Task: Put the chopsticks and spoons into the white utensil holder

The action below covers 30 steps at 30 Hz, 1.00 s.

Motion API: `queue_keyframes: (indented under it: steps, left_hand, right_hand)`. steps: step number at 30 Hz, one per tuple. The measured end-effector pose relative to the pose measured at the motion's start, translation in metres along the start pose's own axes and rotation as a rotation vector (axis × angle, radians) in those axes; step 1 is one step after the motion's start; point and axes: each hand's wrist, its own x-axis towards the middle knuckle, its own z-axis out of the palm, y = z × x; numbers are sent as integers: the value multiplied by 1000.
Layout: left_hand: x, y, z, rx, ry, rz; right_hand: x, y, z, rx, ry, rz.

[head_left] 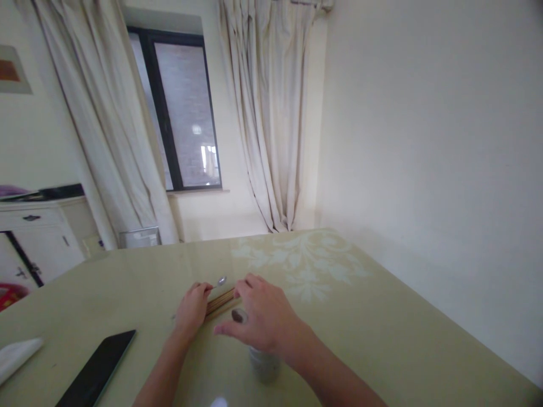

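Observation:
My left hand (193, 310) is closed, its thumb and fingers pinching a small metal spoon (222, 281) whose bowl points away to the right. Several wooden chopsticks (220, 303) lie in a bundle between my two hands, one end close against the left fingers. My right hand (265, 314) has its thumb spread from the fingers, and the fingertips come to the far end of the chopsticks. A second spoon's bowl (238, 315) shows in the gap by the right thumb; its handle is hidden. Below that hand stands a glass jar (263, 364), its top covered by the palm.
A black flat tablet-like object (99, 367) lies at the left of the table (382, 339), with a white item (19, 356) beyond it at the edge. A wall (445, 169) borders the table's right side. A white cabinet (42, 237) stands at far left.

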Motion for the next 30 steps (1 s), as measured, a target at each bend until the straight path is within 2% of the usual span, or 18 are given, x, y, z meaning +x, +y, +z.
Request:
queue_keyframes:
  steps: [3,8,12,15,18,21,24,27,30]
  left_hand:
    - [-4,0,5,27,-46,-5]
    - [-3,11,11,-20,-45,35]
    - [-3,18,14,-31,-57,70]
    - [-3,21,16,-34,-74,119]
    - [-1,22,16,-66,-116,198]
    - [2,21,18,-96,-155,256]
    - [4,16,21,-79,-152,238]
    - [4,13,25,-22,-154,202]
    - [3,11,26,62,-158,147]
  right_hand:
    - [0,1,8,-59,-81,-10]
    - [1,5,12,-120,-87,-8]
    - [2,7,8,-125,-81,4]
    - [5,15,-2,-88,-66,32]
    - [7,29,-23,11,26,54]
    - [5,46,-48,169,212,68]
    - [2,58,-67,324,405,110]
    - [0,62,-74,443,516,150]
    - [1,60,-71,475,516,144]
